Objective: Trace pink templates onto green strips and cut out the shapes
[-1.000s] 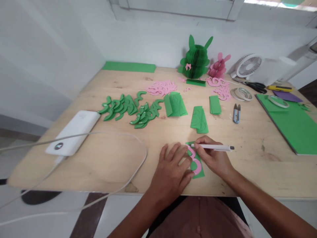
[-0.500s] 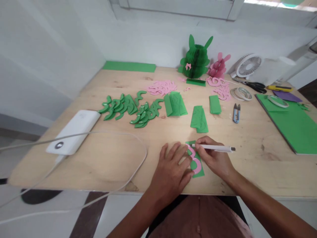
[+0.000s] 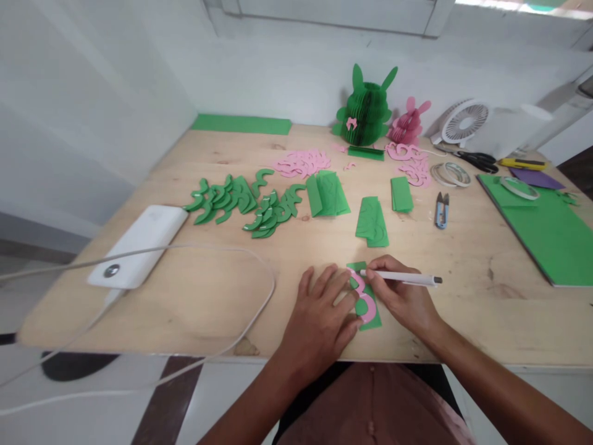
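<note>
Under my left hand point(image 3: 322, 318), a pink curved paper cutout point(image 3: 369, 309) lies on a small green paper rectangle point(image 3: 374, 318) near the table's front edge. The fingers of that hand are spread flat and press on the cutout's left side, hiding part of it. My right hand point(image 3: 405, 296) pinches a white pen point(image 3: 407, 277), its tip at the upper end of the cutout. Just beyond are green pieces point(image 3: 370, 219) with drawn curved outlines. Another small green stack point(image 3: 401, 194) lies farther right.
Green curved cutouts point(image 3: 220, 199) and pink cutouts point(image 3: 303, 164) are heaped behind. A white power bank point(image 3: 139, 247) trails a cable point(image 3: 271, 287) across the left side. Blue thread snips point(image 3: 441, 211), tape rolls point(image 3: 456, 175) and a green sheet point(image 3: 551, 232) lie right. Paper figures point(image 3: 365, 114) stand at the back.
Both hands keep nearly the same pose over the green rectangle. The pen is almost unmoved, and the whole view has shifted very slightly.
</note>
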Action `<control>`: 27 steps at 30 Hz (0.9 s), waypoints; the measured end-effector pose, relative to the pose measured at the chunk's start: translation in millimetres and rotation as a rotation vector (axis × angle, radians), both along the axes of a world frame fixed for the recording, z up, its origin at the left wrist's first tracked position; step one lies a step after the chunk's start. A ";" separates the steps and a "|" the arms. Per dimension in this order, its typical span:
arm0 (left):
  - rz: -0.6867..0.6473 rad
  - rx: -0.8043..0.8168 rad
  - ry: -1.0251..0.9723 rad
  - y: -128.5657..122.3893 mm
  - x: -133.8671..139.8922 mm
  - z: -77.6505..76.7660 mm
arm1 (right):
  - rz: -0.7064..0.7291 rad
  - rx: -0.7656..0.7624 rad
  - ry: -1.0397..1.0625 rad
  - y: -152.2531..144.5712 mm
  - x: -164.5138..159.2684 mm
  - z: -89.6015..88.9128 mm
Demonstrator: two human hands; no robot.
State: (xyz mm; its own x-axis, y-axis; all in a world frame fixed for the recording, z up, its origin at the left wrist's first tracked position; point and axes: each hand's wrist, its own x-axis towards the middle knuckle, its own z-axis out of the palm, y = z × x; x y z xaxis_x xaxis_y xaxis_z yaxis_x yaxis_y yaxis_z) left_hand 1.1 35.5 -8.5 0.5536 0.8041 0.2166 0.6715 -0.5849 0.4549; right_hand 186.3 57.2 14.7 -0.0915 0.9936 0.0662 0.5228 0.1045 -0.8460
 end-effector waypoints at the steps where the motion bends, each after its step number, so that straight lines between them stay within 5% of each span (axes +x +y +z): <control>1: -0.001 -0.002 0.000 0.0 0.0 -0.1 | -0.002 0.002 -0.001 -0.2 0.1 -0.1; 27: -0.008 0.031 0.026 0.7 -0.3 -0.3 | -0.003 0.018 0.020 -1.7 -0.7 1.1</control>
State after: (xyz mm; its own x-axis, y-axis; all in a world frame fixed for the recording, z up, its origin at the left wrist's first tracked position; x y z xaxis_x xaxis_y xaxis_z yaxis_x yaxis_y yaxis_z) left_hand 0.8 36.1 -8.8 0.5661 0.7925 0.2269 0.6778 -0.6042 0.4189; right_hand 185.6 55.5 15.8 -0.0868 0.9925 0.0857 0.5066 0.1181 -0.8540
